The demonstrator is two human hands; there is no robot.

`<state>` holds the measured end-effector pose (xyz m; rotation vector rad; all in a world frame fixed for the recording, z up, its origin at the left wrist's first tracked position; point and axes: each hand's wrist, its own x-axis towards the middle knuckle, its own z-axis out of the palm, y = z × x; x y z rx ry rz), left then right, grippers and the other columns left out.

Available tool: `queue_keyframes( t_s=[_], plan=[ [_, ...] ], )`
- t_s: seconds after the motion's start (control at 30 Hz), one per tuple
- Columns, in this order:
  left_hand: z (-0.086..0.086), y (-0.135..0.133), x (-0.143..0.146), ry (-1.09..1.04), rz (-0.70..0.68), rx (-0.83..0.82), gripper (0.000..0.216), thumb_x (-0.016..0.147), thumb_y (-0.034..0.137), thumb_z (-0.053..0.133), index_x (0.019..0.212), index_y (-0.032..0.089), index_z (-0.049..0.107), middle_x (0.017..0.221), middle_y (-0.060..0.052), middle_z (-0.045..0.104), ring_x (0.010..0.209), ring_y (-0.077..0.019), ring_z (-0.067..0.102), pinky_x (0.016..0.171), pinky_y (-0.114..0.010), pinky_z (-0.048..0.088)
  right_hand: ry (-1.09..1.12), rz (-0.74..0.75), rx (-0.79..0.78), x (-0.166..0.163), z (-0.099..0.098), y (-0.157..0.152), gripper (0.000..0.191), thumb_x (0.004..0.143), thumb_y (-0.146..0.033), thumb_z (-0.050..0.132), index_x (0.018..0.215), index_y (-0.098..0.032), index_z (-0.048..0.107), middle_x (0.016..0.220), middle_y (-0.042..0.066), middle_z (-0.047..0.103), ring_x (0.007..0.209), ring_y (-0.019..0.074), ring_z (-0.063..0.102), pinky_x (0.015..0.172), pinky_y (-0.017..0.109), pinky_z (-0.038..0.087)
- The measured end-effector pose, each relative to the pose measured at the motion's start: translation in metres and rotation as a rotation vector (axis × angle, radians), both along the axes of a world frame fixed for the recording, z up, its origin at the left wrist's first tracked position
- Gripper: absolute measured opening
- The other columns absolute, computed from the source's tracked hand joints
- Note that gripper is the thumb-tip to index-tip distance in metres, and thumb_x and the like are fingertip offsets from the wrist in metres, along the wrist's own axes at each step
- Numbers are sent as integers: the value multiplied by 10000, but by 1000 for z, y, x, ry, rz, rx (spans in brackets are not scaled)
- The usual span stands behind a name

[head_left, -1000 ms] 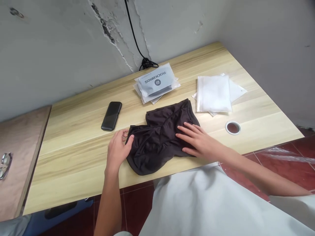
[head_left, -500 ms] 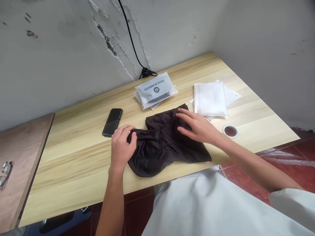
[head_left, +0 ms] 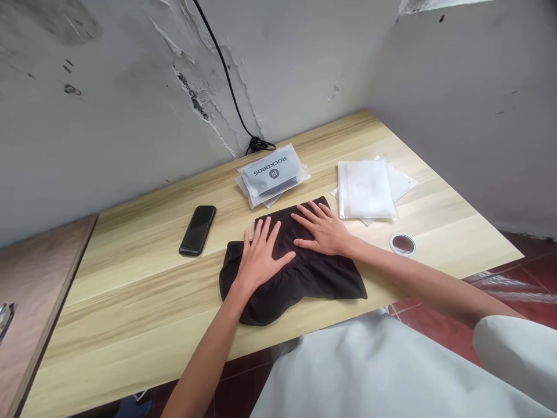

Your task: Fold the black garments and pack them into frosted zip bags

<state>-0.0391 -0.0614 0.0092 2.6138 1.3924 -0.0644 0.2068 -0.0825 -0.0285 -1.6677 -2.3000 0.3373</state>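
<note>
In a corner of cracked grey plaster wall (head_left: 108, 116), a pale wood-grain desk (head_left: 130, 296) carries a black stretch-fabric garment (head_left: 322, 284) just beside its front edge. The open left hand (head_left: 261, 261) and right hand (head_left: 322, 229) press flat on it, grasping nothing. Uneven pressure could skid the slick cloth off the edge or against the clear plastic ROCKBROS packet (head_left: 272, 177).

Hands (head_left: 260, 260) (head_left: 322, 230) flat now; blk garment (head_left: 335, 284) smoother

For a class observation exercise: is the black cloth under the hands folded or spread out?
Loosely folded: the black cloth lies in a layered, uneven bundle, pressed flat by the left hand and right hand.
</note>
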Motion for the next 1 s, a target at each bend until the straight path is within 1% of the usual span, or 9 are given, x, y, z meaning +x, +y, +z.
queue_keyframes(
  t_s=[0.2, 0.3, 0.47, 0.53, 0.63, 0.73, 0.83, 0.9, 1.0],
  plan=[
    [9, -33, -12, -32, -86, -44, 959, 941, 732, 583, 1712, 296, 217, 1780, -77, 230, 1660, -361, 143, 1316, -690, 93, 64, 123, 56, -14, 24, -60, 805, 1046, -569, 507, 1689, -130, 305, 1784, 157, 170, 1664, 387, 91, 1324, 629, 103],
    [-7, -40, -24, -31, -24, -46, 1039, 864, 717, 699, 1705, 317, 238, 1775, -79, 252, 1649, -389, 175, 1303, -713, 110, 87, 192, -14, -20, 13, -84, 823, 1034, -647, 484, 1683, -163, 335, 1771, 135, 230, 1651, 406, 152, 1314, 662, 119],
    [-18, -38, -43, -53, -26, -1, 1026, 838, 655, 758, 1693, 377, 263, 1756, -47, 313, 1633, -380, 244, 1305, -696, 156, 129, 221, -85, -16, -5, -84, 862, 1003, -705, 502, 1703, -252, 284, 1782, 70, 206, 1656, 393, 137, 1324, 656, 91],
    [-11, -32, -47, -56, -46, -11, 990, 832, 663, 761, 1674, 384, 321, 1737, -33, 357, 1615, -386, 293, 1294, -690, 216, 148, 226, -106, -15, -3, -83, 872, 999, -716, 498, 1704, -250, 281, 1780, 72, 206, 1658, 386, 127, 1327, 650, 83],
    [7, -13, -41, -110, -24, 6, 690, 899, 642, 698, 1508, 335, 597, 1575, -38, 597, 1482, -359, 523, 1224, -584, 417, 195, 228, -140, -14, 10, -80, 896, 956, -722, 572, 1669, -213, 382, 1765, 108, 261, 1646, 422, 160, 1315, 676, 109],
    [24, 25, -18, -222, 77, 199, 345, 994, 452, 607, 1212, 243, 775, 1248, -81, 793, 1195, -317, 724, 1071, -477, 545, 351, 156, -157, -12, 30, -59, 762, 889, -601, 721, 1514, -183, 599, 1635, 171, 514, 1539, 431, 427, 1261, 640, 312],
    [31, 71, 11, -254, 96, 297, 342, 989, 295, 563, 1267, 207, 740, 1343, -117, 741, 1275, -323, 661, 1110, -475, 496, 743, -151, -169, -2, 44, -7, 468, 894, -383, 715, 1317, -182, 711, 1312, 147, 760, 1177, 307, 739, 1066, 455, 557],
    [32, 95, 27, -261, 93, 332, 415, 937, 245, 604, 1337, 194, 700, 1414, -137, 693, 1345, -351, 602, 1127, -502, 467, 944, -410, -197, 10, 45, 37, 444, 881, -335, 701, 1284, -148, 692, 1171, 151, 794, 993, 269, 782, 941, 419, 615],
    [27, 113, 37, -261, 61, 340, 388, 896, 197, 614, 1266, 199, 732, 1347, -136, 722, 1308, -361, 616, 1097, -514, 476, 1011, -569, -167, 28, 37, 93, 530, 869, -313, 685, 1349, -99, 612, 1214, 211, 761, 888, 257, 777, 837, 432, 641]
  ],
)
